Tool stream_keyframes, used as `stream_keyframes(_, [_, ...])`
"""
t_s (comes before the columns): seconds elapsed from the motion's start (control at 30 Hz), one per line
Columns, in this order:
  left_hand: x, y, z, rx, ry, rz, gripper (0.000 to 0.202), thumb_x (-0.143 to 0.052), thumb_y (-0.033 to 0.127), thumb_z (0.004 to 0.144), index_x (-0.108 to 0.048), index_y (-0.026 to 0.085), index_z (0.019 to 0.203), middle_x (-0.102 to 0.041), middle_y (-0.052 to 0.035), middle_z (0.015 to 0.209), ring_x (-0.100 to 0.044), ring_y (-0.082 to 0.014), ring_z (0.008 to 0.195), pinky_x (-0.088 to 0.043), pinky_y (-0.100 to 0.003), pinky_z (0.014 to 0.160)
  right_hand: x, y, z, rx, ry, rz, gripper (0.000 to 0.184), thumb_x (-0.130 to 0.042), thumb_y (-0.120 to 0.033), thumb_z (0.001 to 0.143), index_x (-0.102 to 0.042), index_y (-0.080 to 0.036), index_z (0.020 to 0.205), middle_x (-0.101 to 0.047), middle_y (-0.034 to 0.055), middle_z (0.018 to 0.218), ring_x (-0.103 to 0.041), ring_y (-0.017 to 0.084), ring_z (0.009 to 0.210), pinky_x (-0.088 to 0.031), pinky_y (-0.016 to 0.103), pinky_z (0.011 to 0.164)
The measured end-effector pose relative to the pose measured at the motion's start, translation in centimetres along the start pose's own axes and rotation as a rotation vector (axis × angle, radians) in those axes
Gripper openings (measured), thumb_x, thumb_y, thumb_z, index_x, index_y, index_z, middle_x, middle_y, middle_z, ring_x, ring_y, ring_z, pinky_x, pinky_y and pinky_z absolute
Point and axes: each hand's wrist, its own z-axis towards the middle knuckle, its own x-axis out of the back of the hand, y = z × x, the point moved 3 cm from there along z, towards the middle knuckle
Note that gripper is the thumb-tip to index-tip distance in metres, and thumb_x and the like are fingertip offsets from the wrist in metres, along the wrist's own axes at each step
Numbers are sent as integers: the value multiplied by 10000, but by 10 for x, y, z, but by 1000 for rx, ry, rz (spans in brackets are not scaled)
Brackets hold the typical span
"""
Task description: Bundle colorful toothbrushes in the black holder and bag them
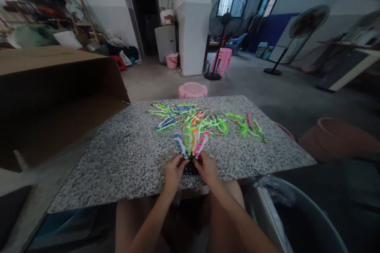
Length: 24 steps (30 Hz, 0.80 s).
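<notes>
Bare forearms (pixel 156 219) reach forward from the near side, slanting inward so that the hands almost meet over the near edge of the table (pixel 127 162). The left hand (pixel 173 170) and right hand (pixel 208 169) mirror each other, thumbs turned inward, fingers bent. Both are closed on the near ends of four strips (pixel 188 142), left by the blue one, right by the pink one; exactly which parts the fingertips press is too small to tell. Between the hands, and showing just below the thumbs, is a black piece (pixel 190 168).

The strips point away from the person, white tips at the fingers, colored ends beyond. Their long axes spread: blue leans left, green and orange run nearly straight ahead, pink leans right. Whether they lie flat or rise is unclear.

Just beyond the hands, a loose pile (pixel 221 125) of similar pieces spreads to both sides, lying at mixed angles. Well left of the hands is a box (pixel 56 57); to their right, below the table, a bin (pixel 299 193).
</notes>
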Motion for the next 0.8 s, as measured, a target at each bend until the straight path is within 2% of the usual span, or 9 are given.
stream_keyframes(0.13, [-2,0,-2,-89,-36,190,161,-598,328,859,-677,191,890,-693,-26,797,-642,-163,730,-506,-262,705,3,-5,1,3,-66,-91,156,-575,-200,815,-595,-188,969,-733,51,850,-684,195,776,-434,244,665])
stream_keyframes(0.3, [-10,-9,-6,-212,-75,506,202,-486,263,928,-627,197,1056,-704,-62,888,-670,-179,788,-511,-274,719,2,-7,1,19,-130,-291,194,-556,-243,848,-602,-182,1026,-738,72,881,-691,212,807,-421,257,672])
stream_keyframes(0.4, [-10,-10,-5,-229,-102,647,207,-450,260,945,-607,173,1049,-701,-67,825,-671,-181,709,-505,-270,657,1,-12,4,28,-169,-363,214,-543,-253,856,-599,-186,1052,-736,75,882,-689,216,814,-409,259,665])
stream_keyframes(0.53, [-5,-1,7,-268,-219,781,166,-453,229,940,-594,166,1002,-703,-79,848,-682,-202,749,-503,-281,658,7,-23,13,44,-204,-416,268,-563,-230,837,-585,-183,1100,-731,87,944,-679,212,855,-403,256,678])
stream_keyframes(0.6, [-3,3,12,-284,-285,821,132,-473,227,930,-596,178,939,-701,-69,828,-683,-207,744,-500,-279,639,10,-25,14,33,-214,-417,269,-558,-232,843,-583,-179,1106,-727,91,962,-675,208,857,-404,257,683])
stream_keyframes(0.67, [-3,3,14,-296,-299,802,127,-478,234,927,-595,185,915,-698,-62,814,-683,-208,749,-505,-283,645,9,-25,13,29,-216,-402,246,-549,-242,856,-589,-182,1091,-723,84,959,-669,203,854,-409,256,690])
stream_keyframes(0.8, [-7,-1,9,-274,-202,689,195,-446,260,933,-601,185,1024,-710,-89,909,-684,-222,833,-534,-326,723,5,-24,9,83,-150,-373,197,-565,-206,845,-611,-169,1034,-702,96,983,-635,214,939,-421,274,782])
